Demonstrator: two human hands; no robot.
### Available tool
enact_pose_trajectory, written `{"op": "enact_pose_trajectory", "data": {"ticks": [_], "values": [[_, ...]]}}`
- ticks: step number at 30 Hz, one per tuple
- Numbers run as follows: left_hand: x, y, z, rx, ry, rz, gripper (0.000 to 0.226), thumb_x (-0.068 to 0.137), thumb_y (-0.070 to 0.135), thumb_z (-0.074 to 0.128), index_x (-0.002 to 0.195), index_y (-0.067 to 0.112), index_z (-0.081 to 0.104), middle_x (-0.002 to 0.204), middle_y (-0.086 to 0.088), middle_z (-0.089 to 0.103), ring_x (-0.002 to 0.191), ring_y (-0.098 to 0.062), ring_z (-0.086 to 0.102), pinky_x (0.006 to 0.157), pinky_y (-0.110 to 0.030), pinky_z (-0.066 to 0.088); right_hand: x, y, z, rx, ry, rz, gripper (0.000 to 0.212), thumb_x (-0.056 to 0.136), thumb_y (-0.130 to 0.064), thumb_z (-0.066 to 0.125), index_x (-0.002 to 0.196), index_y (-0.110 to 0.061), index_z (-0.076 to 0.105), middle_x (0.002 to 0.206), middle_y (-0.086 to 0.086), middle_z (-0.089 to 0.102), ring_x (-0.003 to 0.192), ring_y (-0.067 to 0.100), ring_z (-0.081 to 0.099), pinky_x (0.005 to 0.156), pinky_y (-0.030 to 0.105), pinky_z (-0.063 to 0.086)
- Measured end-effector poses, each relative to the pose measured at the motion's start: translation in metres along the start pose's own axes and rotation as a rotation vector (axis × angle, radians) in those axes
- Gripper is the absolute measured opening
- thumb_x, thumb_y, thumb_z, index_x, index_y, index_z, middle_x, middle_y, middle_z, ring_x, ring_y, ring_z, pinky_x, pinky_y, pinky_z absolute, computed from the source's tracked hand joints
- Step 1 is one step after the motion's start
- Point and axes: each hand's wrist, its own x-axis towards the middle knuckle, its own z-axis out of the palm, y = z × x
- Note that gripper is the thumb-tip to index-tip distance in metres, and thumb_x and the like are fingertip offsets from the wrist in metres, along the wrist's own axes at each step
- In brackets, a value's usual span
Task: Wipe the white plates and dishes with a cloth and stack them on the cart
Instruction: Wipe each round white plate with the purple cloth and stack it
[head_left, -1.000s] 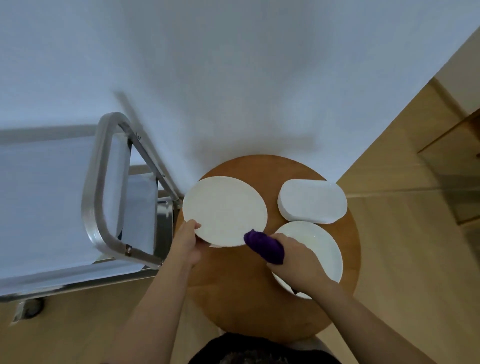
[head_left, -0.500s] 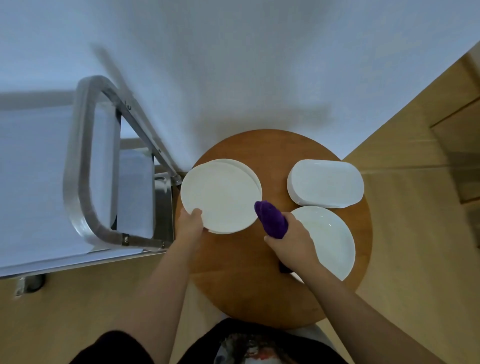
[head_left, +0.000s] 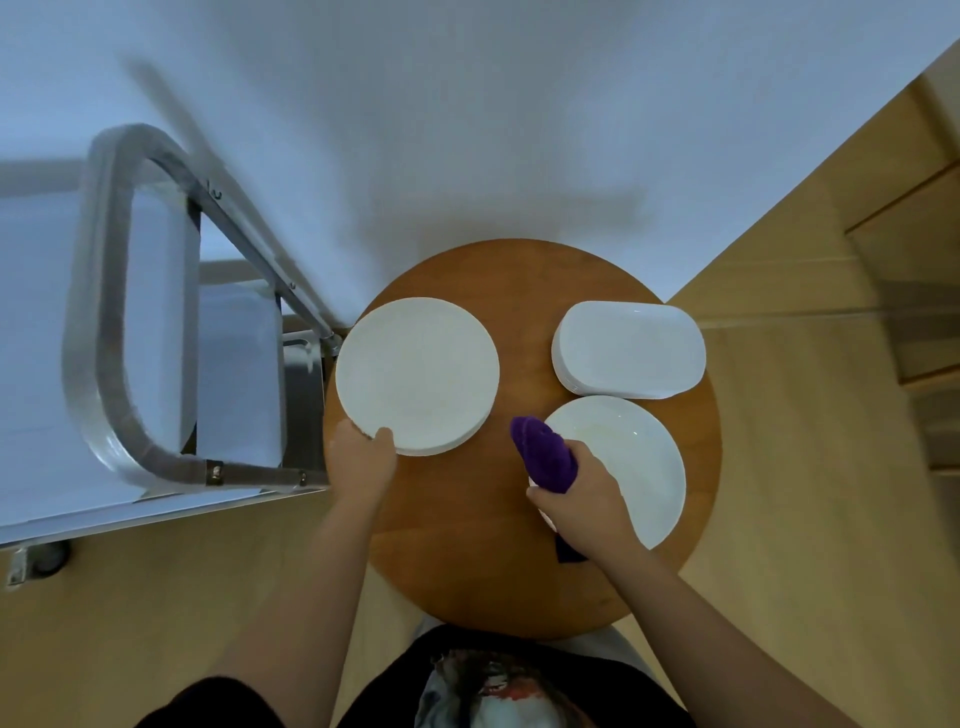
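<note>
Since a second ago the round plate is no longer tilted up off its stack; it lies flat on the plates beneath, and my left hand stays at its near edge, thumb on the rim, fingers curled under. Purple cloth has shifted slightly away from the plate and now pokes up from my right hand, which is closed firmly round it in a fist, over the near-left edge of the second round plate. Beyond that hand, the stack of oblong dishes sits untouched on the round wooden table. Left of my left hand, just beside the table, stands the metal cart; I see no plates on it in view.

My read: wiping hasn't really started on this plate, or the pass was brief. Cloth is near but apart from the held plate. Next I'd bring the cloth across to the plate, wipe, then swing it left to the cart. Risk: a thumb-edge hold on smooth ceramic could slip.
</note>
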Motion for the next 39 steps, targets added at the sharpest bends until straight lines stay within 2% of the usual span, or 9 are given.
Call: {"op": "enact_pose_trajectory", "data": {"ticks": [4,9,11,13,16,20,30,35,39], "values": [[-0.035,-0.010,0.027,-0.007,0.044,-0.032,0.038,0.088,0.017,0.056,0.122,0.001,0.050,0.120,-0.018,0.055,0.105,-0.032,0.056,0.089,-0.046,0.051,-0.004,0.021,-0.013,0.041,0.035,0.055,0.064,0.072,-0.024,0.079,0.125,-0.024,0.044,0.105,-0.010,0.051,0.092,0.010,0.051,0.058,0.007,0.040],[-0.097,-0.022,0.097,0.245,-0.351,-0.107,0.028,0.094,0.027,0.053,0.118,0.013,0.052,0.108,0.000,0.058,0.085,-0.010,0.052,0.069,-0.024,0.046,-0.004,0.048,-0.040,0.082,0.064,0.096,0.064,0.071,-0.020,0.079,0.124,-0.023,0.043,0.104,-0.009,0.050,0.091,0.009,0.050,0.054,0.006,0.038],[-0.107,-0.020,0.122,0.342,-0.481,-0.110,0.032,0.095,0.036,0.051,0.117,0.013,0.052,0.096,0.004,0.054,0.078,-0.007,0.051,0.058,-0.019,0.041,-0.003,0.058,-0.052,0.103,0.073,0.105,0.063,0.071,-0.019,0.079,0.123,-0.023,0.043,0.103,-0.009,0.050,0.090,0.010,0.051,0.055,0.007,0.040],[-0.110,-0.017,0.140,0.385,-0.542,-0.076,0.038,0.094,0.041,0.051,0.118,0.011,0.052,0.100,0.000,0.058,0.085,-0.011,0.057,0.062,-0.019,0.044,-0.001,0.067,-0.064,0.143,0.084,0.105,0.060,0.072,-0.017,0.079,0.121,-0.023,0.044,0.100,-0.009,0.051,0.087,0.010,0.052,0.058,0.010,0.043],[-0.103,-0.016,0.154,0.437,-0.524,-0.003,0.043,0.093,0.042,0.052,0.122,0.010,0.052,0.119,-0.006,0.060,0.106,-0.023,0.059,0.079,-0.028,0.049,0.002,0.078,-0.081,0.191,0.104,0.071,0.056,0.072,-0.016,0.079,0.112,-0.029,0.042,0.092,-0.018,0.048,0.082,0.004,0.052,0.055,0.008,0.041],[-0.091,-0.018,0.157,0.499,-0.543,0.016,0.038,0.095,0.039,0.050,0.121,0.012,0.055,0.121,-0.007,0.061,0.107,-0.023,0.058,0.086,-0.031,0.048,0.007,0.090,-0.098,0.228,0.089,0.051,0.054,0.072,-0.013,0.078,0.105,-0.033,0.040,0.089,-0.024,0.047,0.079,0.004,0.052,0.046,0.004,0.041],[-0.090,0.006,0.152,0.787,-0.486,0.034,0.024,0.094,0.037,0.050,0.084,0.017,0.058,0.074,0.003,0.055,0.066,-0.009,0.053,0.055,-0.021,0.040,0.018,0.107,-0.116,0.204,0.002,0.064,0.050,0.072,-0.014,0.078,0.099,-0.036,0.042,0.088,-0.024,0.048,0.078,0.003,0.052,0.046,0.005,0.039],[-0.093,0.013,0.142,0.622,-0.434,0.076,0.027,0.093,0.027,0.049,0.069,0.015,0.055,0.068,-0.001,0.055,0.060,-0.012,0.052,0.051,-0.021,0.039,0.019,0.109,-0.117,0.203,-0.016,0.095,0.053,0.074,-0.016,0.076,0.108,-0.032,0.040,0.090,-0.021,0.048,0.080,0.002,0.051,0.052,0.007,0.036],[-0.117,0.008,0.147,0.080,-0.328,0.072,0.020,0.096,0.022,0.045,0.084,0.017,0.059,0.076,0.002,0.058,0.069,-0.010,0.055,0.055,-0.021,0.040,0.018,0.109,-0.116,0.308,0.024,0.154,0.049,0.075,-0.015,0.075,0.111,-0.029,0.043,0.096,-0.010,0.055,0.084,0.010,0.055,0.057,0.016,0.043]]}}
